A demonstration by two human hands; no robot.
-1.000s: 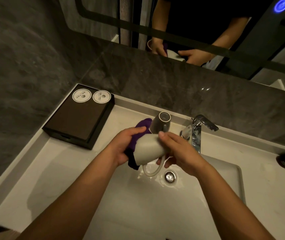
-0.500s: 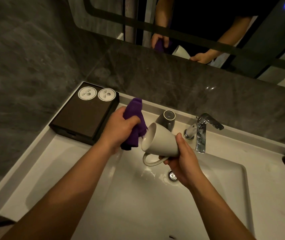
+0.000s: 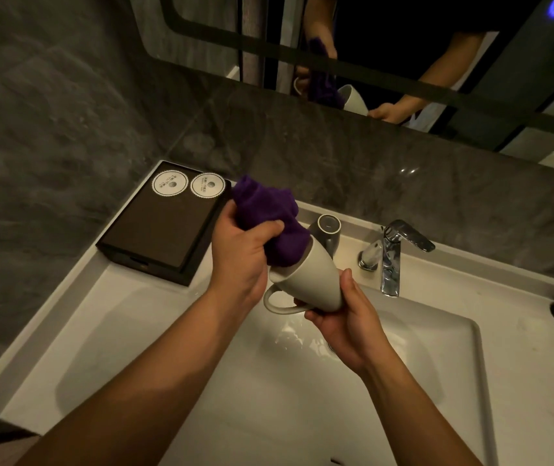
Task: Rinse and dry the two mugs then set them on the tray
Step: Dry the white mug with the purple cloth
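Purple fuzzy cloth, left hand grip, fills right-hand-gripped glossy tapered mug.

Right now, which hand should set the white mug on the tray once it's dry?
Right, probably. The right hand already grips the white mug by its base; the left hand is full of purple cloth and nearer the tray.

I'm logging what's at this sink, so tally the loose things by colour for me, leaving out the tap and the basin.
White: 1, the white mug, held over the basin.
Grey: 1, the grey mug, upside down by the tap.
Purple: 1, the purple cloth, pushed into the white mug.
Dark brown: 1, the tray.
Total: 4.
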